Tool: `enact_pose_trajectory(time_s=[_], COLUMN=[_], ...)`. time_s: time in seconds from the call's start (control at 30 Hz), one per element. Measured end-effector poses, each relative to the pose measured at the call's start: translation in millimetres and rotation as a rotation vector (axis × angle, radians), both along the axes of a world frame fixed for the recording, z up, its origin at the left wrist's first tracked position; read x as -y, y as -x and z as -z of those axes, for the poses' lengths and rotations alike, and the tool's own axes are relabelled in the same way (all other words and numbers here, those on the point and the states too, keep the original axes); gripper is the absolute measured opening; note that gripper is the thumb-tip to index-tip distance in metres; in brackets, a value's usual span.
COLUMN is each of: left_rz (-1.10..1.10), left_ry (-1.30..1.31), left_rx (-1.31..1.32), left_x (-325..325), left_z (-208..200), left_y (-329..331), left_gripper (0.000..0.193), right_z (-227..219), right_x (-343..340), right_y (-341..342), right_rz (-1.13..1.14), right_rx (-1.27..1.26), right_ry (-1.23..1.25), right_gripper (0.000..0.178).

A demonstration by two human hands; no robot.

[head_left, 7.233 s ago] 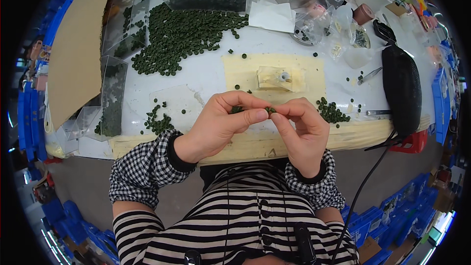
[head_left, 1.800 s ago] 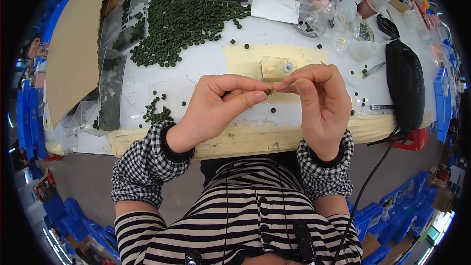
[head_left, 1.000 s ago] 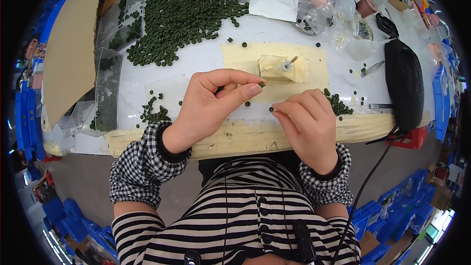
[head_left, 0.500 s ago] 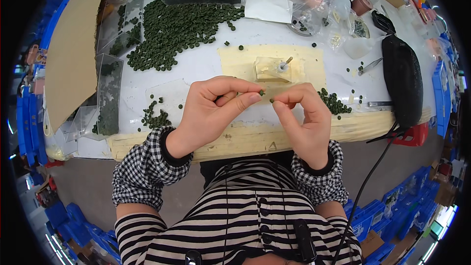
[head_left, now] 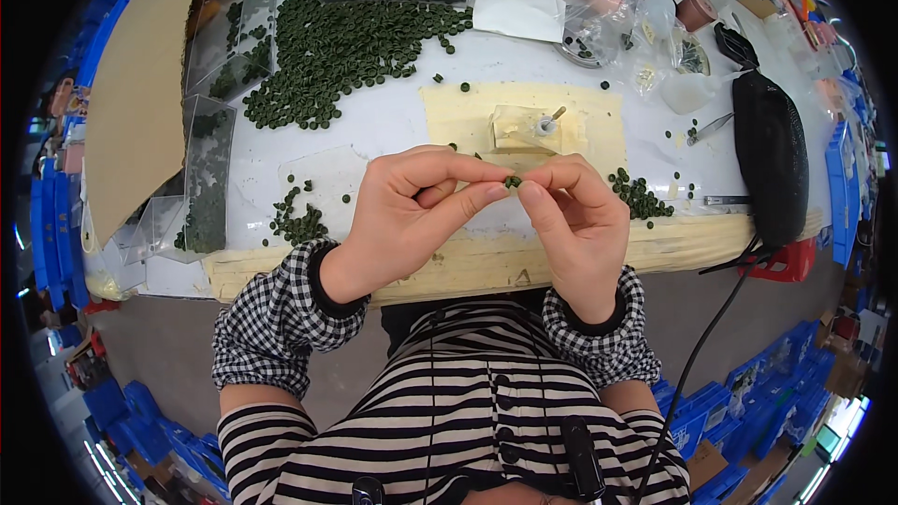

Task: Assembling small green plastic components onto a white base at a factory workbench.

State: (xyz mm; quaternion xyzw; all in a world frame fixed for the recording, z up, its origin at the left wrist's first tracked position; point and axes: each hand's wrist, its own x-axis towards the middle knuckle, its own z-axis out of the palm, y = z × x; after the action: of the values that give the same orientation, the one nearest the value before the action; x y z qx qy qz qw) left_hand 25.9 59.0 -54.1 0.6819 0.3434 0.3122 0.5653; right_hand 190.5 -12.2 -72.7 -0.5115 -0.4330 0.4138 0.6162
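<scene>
My left hand (head_left: 404, 206) and my right hand (head_left: 582, 234) meet at the fingertips above the table's front edge. Each is closed in a pinch, thumb against index finger. Between them sits a small dark green button-like piece (head_left: 513, 182), partly covered by the fingertips. Whether it is one piece or two pressed together I cannot tell. Just beyond the hands stands a block wrapped in yellowish tape (head_left: 510, 134), with a small upright peg (head_left: 558, 114) on it. Small piles of similar green pieces lie left (head_left: 299, 227) and right (head_left: 638, 196) of my hands.
A large heap of green pieces (head_left: 327, 47) spreads over the far left, near clear plastic trays (head_left: 208, 178) and a cardboard sheet (head_left: 140, 84). White paper (head_left: 517, 11), plastic bags (head_left: 645, 47), tweezers (head_left: 711, 128) and a black padded object with a cable (head_left: 769, 154) lie farther right.
My hands have come together. Half a second ago each pinched a small green piece with a gap between them; now the fingertips touch around the green.
</scene>
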Motion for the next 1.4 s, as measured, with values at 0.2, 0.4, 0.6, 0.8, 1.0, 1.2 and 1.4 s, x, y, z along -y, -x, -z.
enact_pose_trajectory(time_s=[0.2, 0.4, 0.6, 0.8, 1.0, 1.2, 1.4], left_rz=[-0.014, -0.036, -0.046, -0.055, -0.071, -0.042, -0.048], left_ry=[-0.033, -0.018, 0.234, -0.094, -0.407, -0.415, -0.534], left_rx=[-0.011, -0.009, -0.015, -0.008, -0.044, -0.048, -0.056], left_x=[0.8, 2.5, 1.7, -0.4, -1.3, -3.1, -4.8], left_z=[0.4, 0.7, -1.2, -0.9, 0.1, 0.7, -1.5], left_y=[-0.1, -0.4, 1.2, 0.7, -0.1, 1.5, 1.1], left_gripper=[0.018, 0.017, 0.017, 0.017, 0.020, 0.022, 0.017], right_z=[-0.5, 2.0, 0.7, 4.1, 1.3, 1.4, 4.5], right_x=[2.1, -0.1, -1.0, -1.1, 2.6, 5.4, 6.8], right_y=[4.5, 6.8, 12.6, 3.8, 3.5, 2.6, 1.4], right_rz=[0.040, 0.102, 0.205, 0.117, 0.015, -0.045, -0.077], right_rx=[0.016, 0.155, 0.468, 0.488, 0.392, 0.367, 0.215], right_ry=[-0.026, -0.099, -0.260, -0.336, -0.274, -0.237, -0.177], right_gripper=[0.008, 0.009, 0.015, 0.025, 0.031, 0.031, 0.030])
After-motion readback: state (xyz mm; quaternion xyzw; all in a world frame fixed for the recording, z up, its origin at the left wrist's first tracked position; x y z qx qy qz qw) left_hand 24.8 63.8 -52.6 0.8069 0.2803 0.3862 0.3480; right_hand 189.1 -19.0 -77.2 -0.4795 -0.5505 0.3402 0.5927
